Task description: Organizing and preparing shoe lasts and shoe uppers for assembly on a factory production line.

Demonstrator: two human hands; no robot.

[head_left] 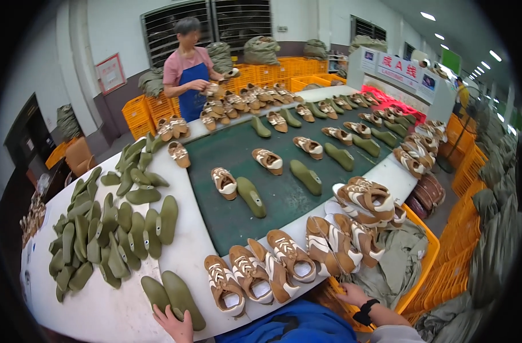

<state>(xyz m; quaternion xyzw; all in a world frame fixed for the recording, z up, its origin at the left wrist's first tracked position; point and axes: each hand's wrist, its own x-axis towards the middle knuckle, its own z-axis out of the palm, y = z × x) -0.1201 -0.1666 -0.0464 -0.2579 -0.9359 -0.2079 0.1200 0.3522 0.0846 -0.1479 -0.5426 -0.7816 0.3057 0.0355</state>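
Taking the green belt [284,206] as our landmark, we had our left hand [176,327] off its near left corner, over the white tabletop [118,308] that bordered it. Its fingers were slightly parted, with the tips against the near ends of a pair of green lasts [184,300], which lay side by side just beyond the hand. Our right hand [353,294], with a black wristband [365,312] behind it, was on the near side of the belt, at the edge of an orange crate [432,243]; we could not tell whether its fingers gripped anything. Grey-green cloth [395,257] filled that crate. Between our hands and the belt, we had a row of brown-and-white shoes [292,254] along its near border, piled up toward the right end. To the left of the belt lay a heap of lasts [95,234], while on the belt itself more shoes and lasts stood in spaced rows, among them a single last [250,197] near its left edge. Beyond the belt's far left corner, we saw a co-worker [186,74] in a blue apron [193,94], hands among more shoes.
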